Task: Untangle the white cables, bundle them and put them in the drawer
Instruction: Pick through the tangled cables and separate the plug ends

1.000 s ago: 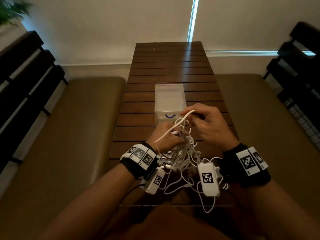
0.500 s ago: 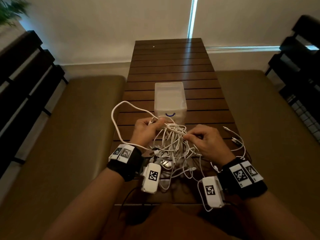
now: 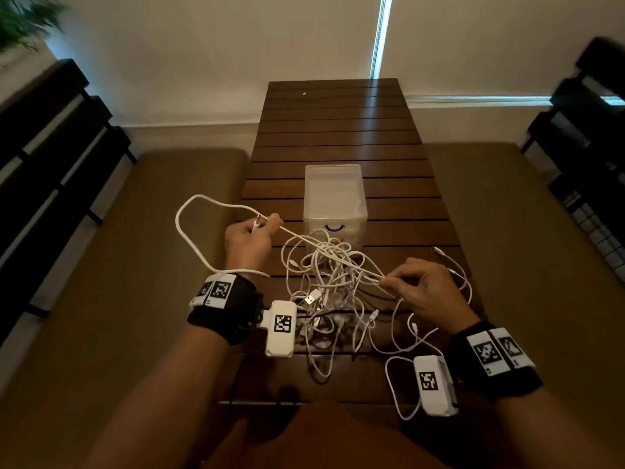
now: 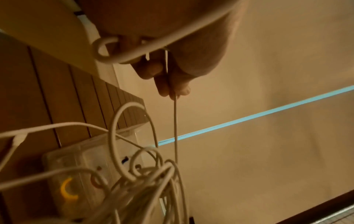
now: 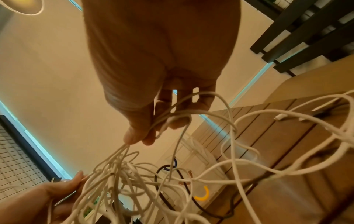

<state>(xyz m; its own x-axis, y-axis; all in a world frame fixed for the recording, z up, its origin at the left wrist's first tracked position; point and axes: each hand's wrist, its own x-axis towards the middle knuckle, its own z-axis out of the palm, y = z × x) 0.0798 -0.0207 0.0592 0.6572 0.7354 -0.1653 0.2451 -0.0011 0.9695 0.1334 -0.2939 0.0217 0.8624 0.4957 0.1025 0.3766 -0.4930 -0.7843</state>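
Note:
A tangle of white cables lies on the slatted wooden table, in front of a small clear plastic drawer unit. My left hand is raised at the left and pinches one white cable near its plug; that cable runs taut to the tangle, and a long loop hangs out over the left bench. My right hand pinches several strands at the right side of the tangle. The drawer fronts carry a blue handle and a yellow one.
Cushioned benches flank the table on both sides, with dark slatted backrests behind them. A black cable runs through the tangle. Loose plug ends lie at the table's right edge. The far half of the table holds only a small speck.
My hands have drawn apart: the left moved up and left with one cable, drawing it taut out of the tangle, and the right moved right and toward me. The tangle has spread out.

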